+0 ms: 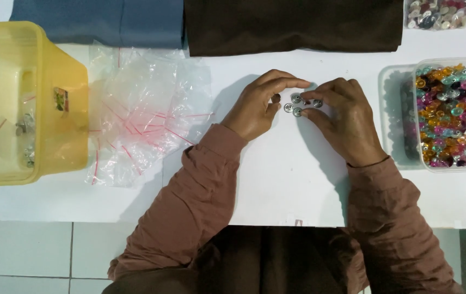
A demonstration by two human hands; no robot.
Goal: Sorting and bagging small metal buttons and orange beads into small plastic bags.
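Note:
Several small round silver studs (pixel 296 105) lie in a tight cluster on the white table (pixel 276 179). My left hand (pixel 257 106) rests just left of them, thumb and forefinger pinching a small dark stud (pixel 276 98). My right hand (pixel 342 117) sits to their right, its fingertips touching the cluster. Both sleeves are reddish brown.
A clear tub (pixel 453 114) full of colourful studs stands at the right, another clear container (pixel 437 13) at the top right. A heap of small clear zip bags (pixel 143 117) lies left of my hands, beside a yellow bin (pixel 23 103). Blue cloth (pixel 99 20) and brown cloth (pixel 293 24) lie along the far edge.

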